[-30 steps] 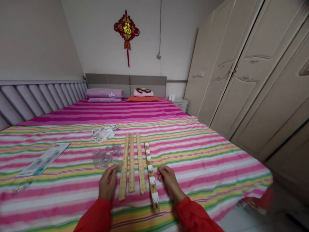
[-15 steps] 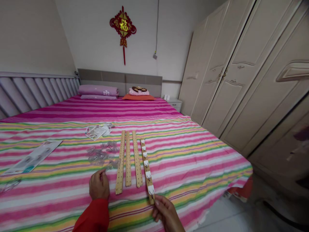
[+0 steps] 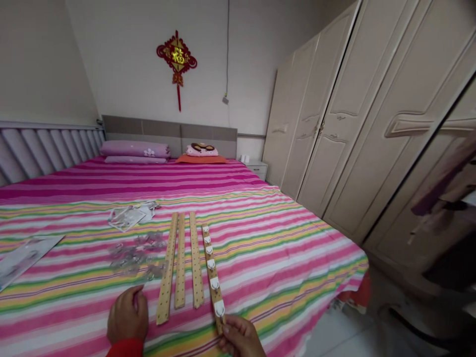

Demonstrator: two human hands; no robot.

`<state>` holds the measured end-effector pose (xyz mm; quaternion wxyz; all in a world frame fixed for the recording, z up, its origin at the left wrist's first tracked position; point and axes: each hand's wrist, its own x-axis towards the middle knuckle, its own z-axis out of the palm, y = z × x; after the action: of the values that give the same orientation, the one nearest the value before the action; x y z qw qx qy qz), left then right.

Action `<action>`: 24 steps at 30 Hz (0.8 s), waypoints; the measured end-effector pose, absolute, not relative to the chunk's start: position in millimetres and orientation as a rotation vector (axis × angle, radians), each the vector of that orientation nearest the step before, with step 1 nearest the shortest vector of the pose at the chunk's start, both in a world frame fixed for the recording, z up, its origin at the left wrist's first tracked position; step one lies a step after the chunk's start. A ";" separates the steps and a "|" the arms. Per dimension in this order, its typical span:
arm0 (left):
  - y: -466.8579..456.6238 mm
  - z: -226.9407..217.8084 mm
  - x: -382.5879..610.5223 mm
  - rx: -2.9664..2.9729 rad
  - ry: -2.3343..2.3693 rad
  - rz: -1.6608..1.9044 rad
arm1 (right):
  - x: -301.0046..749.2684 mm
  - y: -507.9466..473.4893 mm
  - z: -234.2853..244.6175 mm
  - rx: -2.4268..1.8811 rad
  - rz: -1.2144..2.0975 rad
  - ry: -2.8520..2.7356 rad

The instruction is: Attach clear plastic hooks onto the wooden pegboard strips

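My right hand [image 3: 240,335] pinches the near end of a narrow wooden strip [image 3: 217,296] that bears a row of several white hooks [image 3: 214,284]. Three bare wooden strips with rows of small holes lie side by side to its left: a left one [image 3: 166,277], a middle one [image 3: 180,270] and a right one [image 3: 196,267]. My left hand [image 3: 128,315] rests on the bedspread with its fingers curled; whatever they hold, if anything, is hidden. Just beyond it lies a scattered group of clear plastic hooks [image 3: 136,255].
White packaging cards [image 3: 130,216] lie past the clear hooks. A long clear package [image 3: 28,258] is at the left on the striped bedspread [image 3: 278,267]. Pillows [image 3: 136,150] are at the headboard [image 3: 159,130]. A wardrobe [image 3: 342,129] stands along the right.
The view has turned slightly right and up, so everything appears shifted left and lower. My right hand keeps its grip on the hooked strip; my left hand stays near the clear hooks.
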<state>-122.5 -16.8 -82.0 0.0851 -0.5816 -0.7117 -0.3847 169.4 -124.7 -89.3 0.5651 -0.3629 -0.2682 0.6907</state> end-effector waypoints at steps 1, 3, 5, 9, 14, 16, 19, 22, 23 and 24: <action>-16.7 -82.1 -123.0 -1.738 -2.143 -1.134 | 173.0 -124.4 -88.4 -0.842 1.628 -0.624; -16.1 -82.9 -124.5 -1.737 -2.184 -1.111 | 181.5 -123.8 -85.4 -0.827 1.616 -0.614; -15.3 -83.9 -125.6 -1.727 -2.222 -1.092 | 191.3 -123.4 -80.4 -0.831 1.590 -0.608; -13.7 -86.2 -126.8 -1.721 -2.185 -1.125 | 213.5 -122.4 -62.6 -0.893 1.513 -0.595; -9.3 -94.7 -134.0 -1.764 -2.124 -1.166 | 244.9 -114.5 -40.1 -0.967 1.410 -0.581; -8.0 -97.8 -136.5 -1.764 -2.143 -1.171 | 258.3 -107.7 -36.0 -0.966 1.346 -0.598; -8.8 -97.9 -135.1 -1.753 -2.163 -1.157 | 278.5 -96.1 -33.2 -0.971 1.260 -0.595; -11.5 -93.4 -129.9 -1.726 -2.147 -1.174 | 297.7 -87.3 -32.1 -0.985 1.207 -0.608; -12.3 -91.8 -128.3 -1.721 -2.139 -1.180 | 303.7 -85.4 -32.0 -0.992 1.196 -0.610; -13.1 -90.5 -127.2 -1.722 -2.133 -1.185 | 309.5 -84.0 -32.1 -0.999 1.190 -0.609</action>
<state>-127.2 -13.1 -90.5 0.0775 -0.5749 -0.7119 -0.3958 309.5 -84.0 -32.1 0.6716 -0.4436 -0.2705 0.5282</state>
